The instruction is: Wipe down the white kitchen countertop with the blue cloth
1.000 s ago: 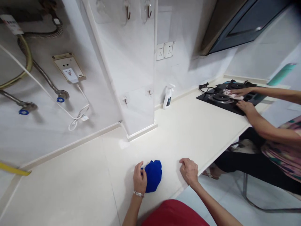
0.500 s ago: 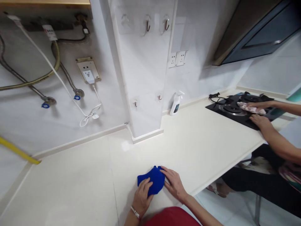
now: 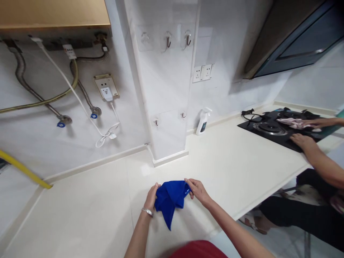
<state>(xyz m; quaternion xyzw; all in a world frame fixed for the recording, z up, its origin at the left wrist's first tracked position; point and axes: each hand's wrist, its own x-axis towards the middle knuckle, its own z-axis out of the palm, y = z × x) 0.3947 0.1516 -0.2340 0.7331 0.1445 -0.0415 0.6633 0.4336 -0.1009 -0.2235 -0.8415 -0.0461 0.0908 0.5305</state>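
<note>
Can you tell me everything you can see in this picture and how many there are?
counter: 1, cream, along the bottom and right
gas hob: 1, black, on the counter at right
pink cloth: 1, pinkish, on the hob
spray bottle: 1, white, by the wall
metal hooks: 4, dark, on the pillar
socket plates: 2, white, on the walls
metal hoses: 2, silver, on the left wall
range hood: 1, dark, top right
co-worker's hands: 2, at the hob
left hand: 1, gripping the blue cloth
right hand: 1, pinching the cloth's other side
</note>
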